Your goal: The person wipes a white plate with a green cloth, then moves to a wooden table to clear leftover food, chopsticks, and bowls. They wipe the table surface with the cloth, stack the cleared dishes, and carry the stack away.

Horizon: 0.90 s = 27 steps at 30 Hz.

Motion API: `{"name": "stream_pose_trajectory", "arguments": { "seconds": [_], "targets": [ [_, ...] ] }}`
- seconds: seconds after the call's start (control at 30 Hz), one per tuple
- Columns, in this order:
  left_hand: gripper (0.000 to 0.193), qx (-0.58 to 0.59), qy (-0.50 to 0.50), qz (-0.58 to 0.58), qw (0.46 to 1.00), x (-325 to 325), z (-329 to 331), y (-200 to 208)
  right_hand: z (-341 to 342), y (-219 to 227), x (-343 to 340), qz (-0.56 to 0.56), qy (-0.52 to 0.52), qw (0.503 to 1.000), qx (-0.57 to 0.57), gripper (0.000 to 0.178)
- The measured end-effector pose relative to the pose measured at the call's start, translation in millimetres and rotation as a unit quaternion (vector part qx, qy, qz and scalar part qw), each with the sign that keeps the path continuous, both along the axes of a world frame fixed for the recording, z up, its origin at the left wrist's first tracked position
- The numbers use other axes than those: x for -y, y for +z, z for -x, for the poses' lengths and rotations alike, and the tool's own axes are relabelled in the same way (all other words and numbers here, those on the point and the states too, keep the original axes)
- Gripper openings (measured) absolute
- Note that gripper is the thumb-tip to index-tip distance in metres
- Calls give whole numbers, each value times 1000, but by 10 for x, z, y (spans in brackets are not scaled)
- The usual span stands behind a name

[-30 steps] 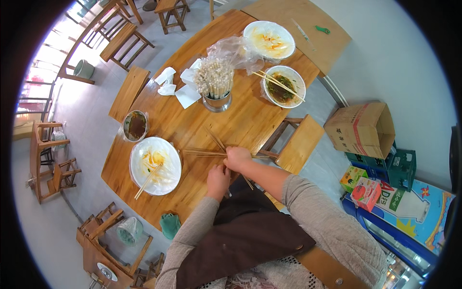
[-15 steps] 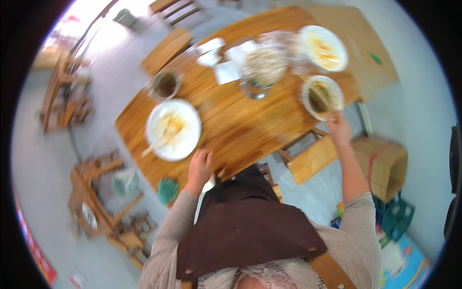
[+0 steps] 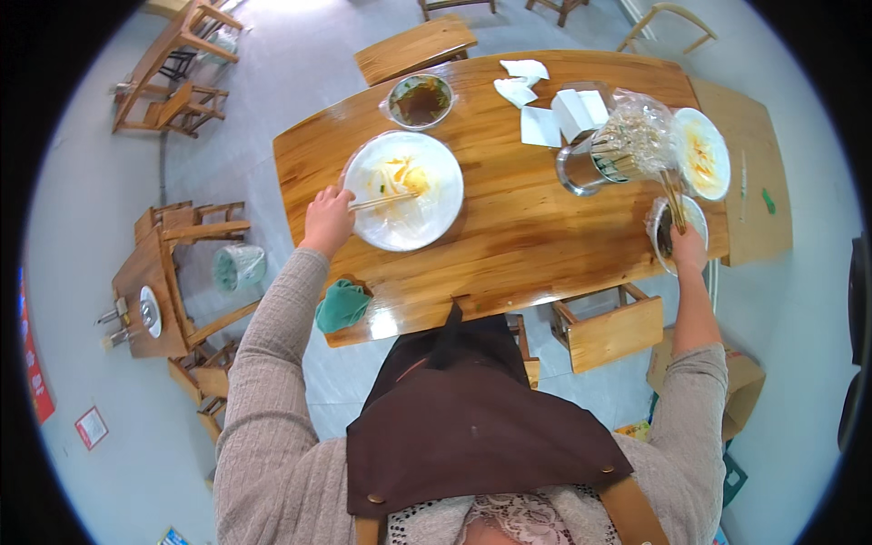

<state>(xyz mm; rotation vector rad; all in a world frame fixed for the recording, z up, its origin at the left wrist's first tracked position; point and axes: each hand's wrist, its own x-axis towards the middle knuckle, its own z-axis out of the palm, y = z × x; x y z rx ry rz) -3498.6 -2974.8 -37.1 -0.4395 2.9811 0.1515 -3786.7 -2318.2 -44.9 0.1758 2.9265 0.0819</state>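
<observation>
My left hand is closed at the near-left rim of a white plate, its fingers on the ends of a pair of chopsticks. Clear film and yellow-orange food scraps lie on that plate. Across the table, my right hand grips a bundle of chopsticks over a film-lined white bowl with dark contents. Whether these fingers also pinch the bowl's rim is hidden. Beyond the bowl stands another white plate with orange leftovers.
A film-lined bowl of brown liquid stands behind the left plate. Toward the back right are crumpled tissues, a tissue box and a metal holder of film-wrapped chopsticks. A green cloth lies at the near-left corner; a stool stands by the front edge.
My left hand has moved from the table's front edge to the left plate and closed on its chopsticks. My right hand stays at the bowl, its chopsticks now raised more upright. The view has turned.
</observation>
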Motion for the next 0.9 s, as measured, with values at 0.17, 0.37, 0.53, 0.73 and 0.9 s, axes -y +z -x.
{"name": "stream_pose_trajectory", "arguments": {
  "seconds": [0.17,0.37,0.53,0.73,0.9],
  "targets": [
    [7,-57,-87,0,995,140,-69,-141,-42,254,-31,24,-14,999,-45,45],
    [15,-49,-69,-45,995,92,-216,-35,-131,576,-134,98,-62,989,-96,49],
    [17,-39,-87,-26,995,-10,-241,-131,-316,532,-200,196,-56,970,-134,51],
    [14,-48,-69,-12,996,-83,-194,-175,-555,568,45,589,-281,742,-155,30],
    [21,-113,167,-356,913,-481,-314,103,-835,1108,640,743,-227,595,-205,19]
  ]
}}
